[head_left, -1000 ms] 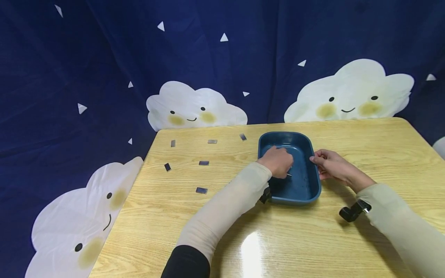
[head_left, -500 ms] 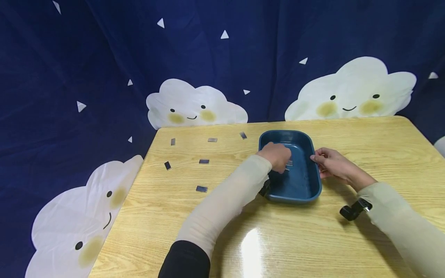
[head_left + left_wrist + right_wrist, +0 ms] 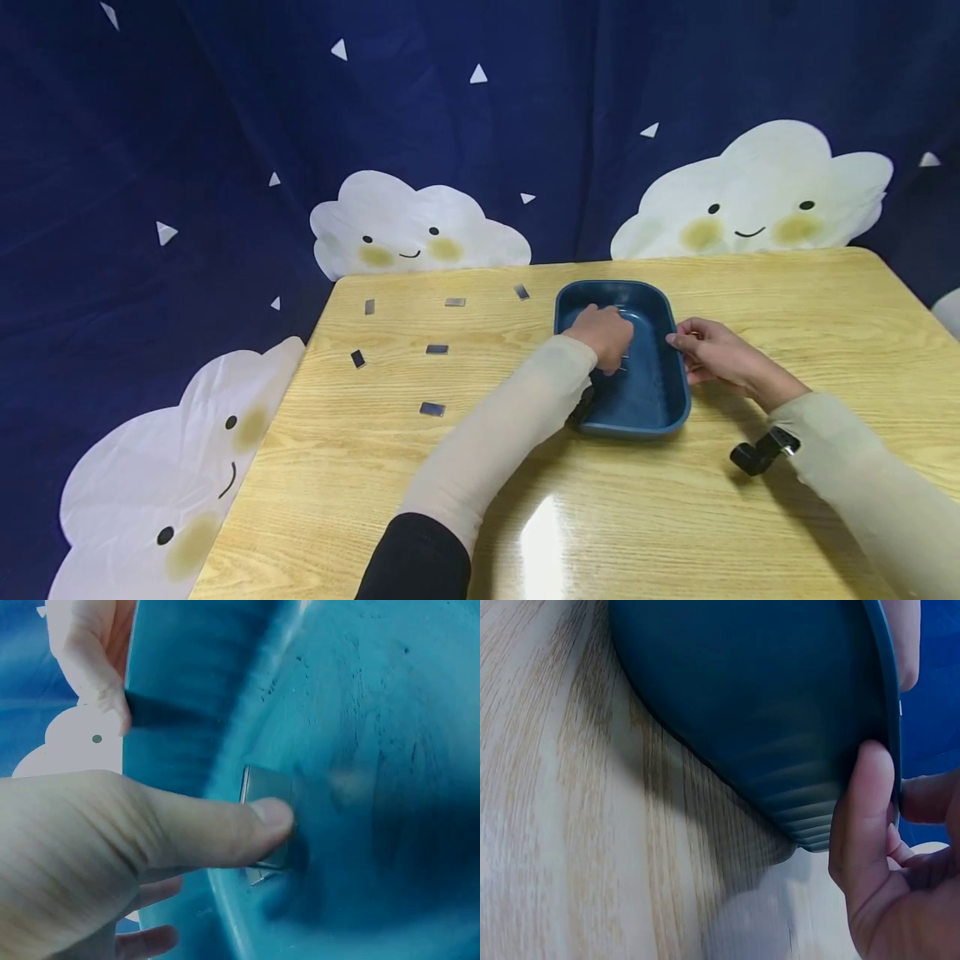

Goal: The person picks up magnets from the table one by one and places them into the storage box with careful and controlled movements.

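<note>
In the head view, my left hand (image 3: 603, 337) reaches into a dark blue rectangular plastic tub (image 3: 637, 408), fingers bent downward. The left wrist view shows its thumb lying across a small shiny rectangular piece (image 3: 266, 782) near the tub's wall; the index fingertip is hidden behind. Another piece's edge (image 3: 262, 875) shows just below the thumb. My right hand (image 3: 716, 357) pinches the tub's right rim, thumb on one face of the wall and fingers on the other, as the right wrist view (image 3: 892, 847) also shows.
On the wooden table (image 3: 360, 500), left of the tub, lie several small flat rectangles, among them a dark one (image 3: 357, 358), a bluish one (image 3: 432, 409) and a silvery one (image 3: 454, 302). A navy curtain (image 3: 420, 100) with white clouds hangs behind.
My left hand has stayed inside the tub, shifting a little toward its far end and then slightly right. The right hand keeps its hold on the rim. The pieces on the table have not moved.
</note>
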`<state>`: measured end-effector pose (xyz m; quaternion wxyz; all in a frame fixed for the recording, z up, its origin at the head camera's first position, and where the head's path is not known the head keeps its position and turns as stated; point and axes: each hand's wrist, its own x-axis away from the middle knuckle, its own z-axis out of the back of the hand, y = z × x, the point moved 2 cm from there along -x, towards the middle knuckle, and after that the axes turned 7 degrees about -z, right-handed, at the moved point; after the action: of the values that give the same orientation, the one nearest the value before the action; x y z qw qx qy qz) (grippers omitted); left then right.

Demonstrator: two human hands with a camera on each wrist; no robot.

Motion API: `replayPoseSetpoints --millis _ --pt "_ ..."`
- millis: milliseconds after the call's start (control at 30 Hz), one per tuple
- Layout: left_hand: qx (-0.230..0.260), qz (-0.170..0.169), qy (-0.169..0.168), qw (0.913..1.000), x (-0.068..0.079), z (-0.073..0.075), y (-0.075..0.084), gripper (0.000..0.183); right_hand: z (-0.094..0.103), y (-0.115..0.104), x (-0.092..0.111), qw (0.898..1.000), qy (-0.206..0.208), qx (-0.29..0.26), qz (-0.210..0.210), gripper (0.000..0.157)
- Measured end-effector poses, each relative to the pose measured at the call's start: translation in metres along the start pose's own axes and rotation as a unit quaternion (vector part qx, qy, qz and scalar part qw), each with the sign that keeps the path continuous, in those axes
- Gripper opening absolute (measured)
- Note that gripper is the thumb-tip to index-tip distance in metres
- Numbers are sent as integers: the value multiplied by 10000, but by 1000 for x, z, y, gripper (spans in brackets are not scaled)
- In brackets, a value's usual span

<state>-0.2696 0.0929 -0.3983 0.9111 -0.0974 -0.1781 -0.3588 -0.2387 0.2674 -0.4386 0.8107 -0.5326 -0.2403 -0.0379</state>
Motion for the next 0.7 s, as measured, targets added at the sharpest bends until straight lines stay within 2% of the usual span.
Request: replayPoseSetpoints --millis 433,700 --pt "-125 -68 52 9999 -9 -1 -1 21 1 -1 0 10000 -8 -30 11 27" --pt "-71 -78 291 9995 -18 -8 -5 23 0 -1 1 10000 -23 17 -12 25"
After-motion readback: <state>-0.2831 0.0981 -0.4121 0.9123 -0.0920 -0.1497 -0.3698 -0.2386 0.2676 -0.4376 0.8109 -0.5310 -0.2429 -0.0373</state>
